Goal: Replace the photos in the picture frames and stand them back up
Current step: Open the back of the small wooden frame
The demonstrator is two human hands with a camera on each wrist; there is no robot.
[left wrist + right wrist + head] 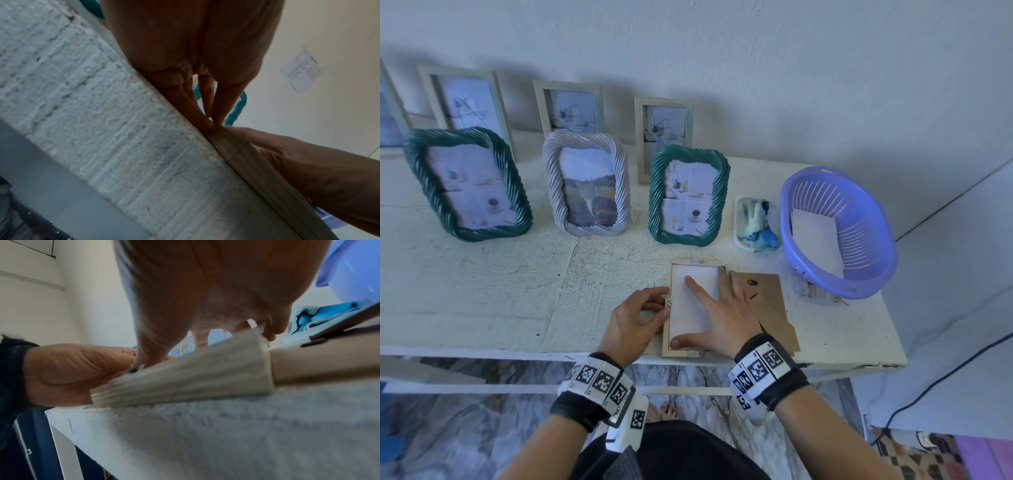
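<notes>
A light wooden picture frame (pixel 667 337) lies face down at the table's front edge, with a white sheet (pixel 697 315) set into its back. My right hand (pixel 722 313) presses flat on that sheet, fingers spread. My left hand (pixel 643 318) curls round the frame's left rail beside a small metal clip (pixel 668 303). The brown backing board (pixel 770 305) lies on the table just right of the frame. The left wrist view shows my left hand (pixel 195 48) against the frame's edge (pixel 257 170). In the right wrist view my right hand (pixel 205 280) rests over the frame (pixel 185 382).
Three twisted-rim frames (pixel 688 195) stand mid-table, with plain wooden frames (pixel 570 109) leaning on the wall behind. A purple basket (pixel 839 233) holding a white sheet and a small tray with a blue cloth (pixel 756 222) sit at the right. The table's front edge (pixel 482 349) is close.
</notes>
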